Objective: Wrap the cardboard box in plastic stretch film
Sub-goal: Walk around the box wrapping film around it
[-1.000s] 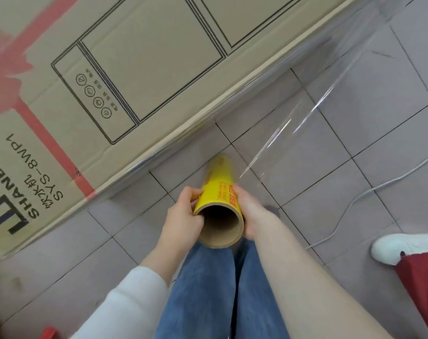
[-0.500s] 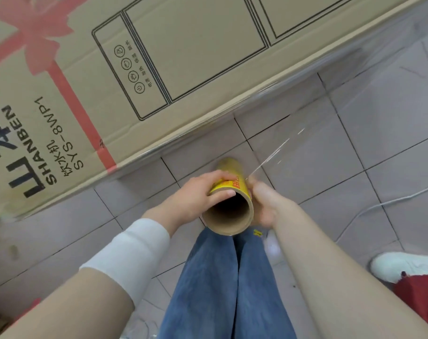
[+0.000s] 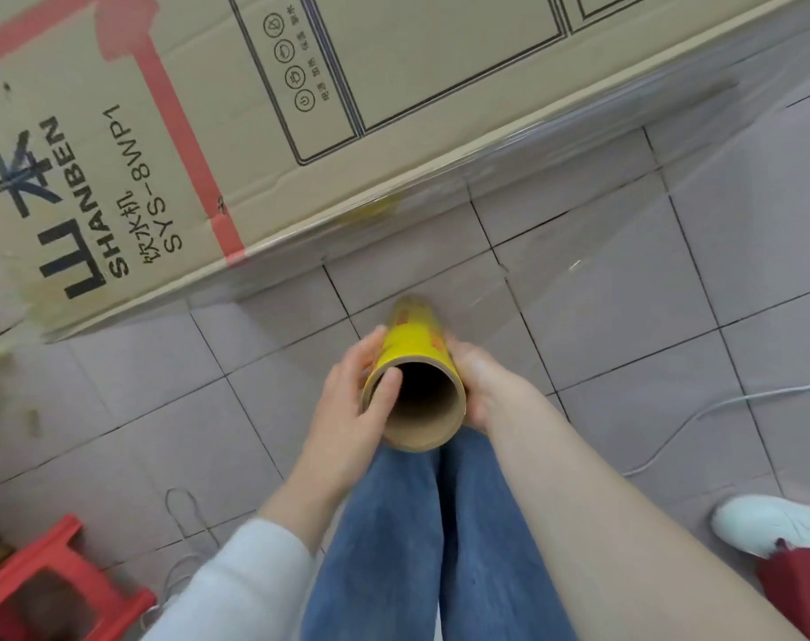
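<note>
A large cardboard box point(image 3: 393, 85) with black print and a red ribbon design fills the top of the view. Clear stretch film point(image 3: 625, 215) runs from its lower edge down to a yellow film roll point(image 3: 412, 344) with a brown cardboard core. The roll is held upright above the floor, its open end facing me. My left hand point(image 3: 347, 409) grips the roll's left side, thumb on the core's rim. My right hand point(image 3: 491, 386) grips its right side. Film clings along the box's edge.
Grey floor tiles point(image 3: 671, 363) lie below. My legs in blue jeans point(image 3: 440, 548) stand under the roll. A red stool point(image 3: 37, 589) is at bottom left, another person's white shoe point(image 3: 773, 525) at bottom right, and a white cable point(image 3: 717, 409) crosses the floor on the right.
The view has shifted along the box towards its printed end, bringing the red stool into sight. Both hands have kept hold of the roll, and more film lies along the box's edge.
</note>
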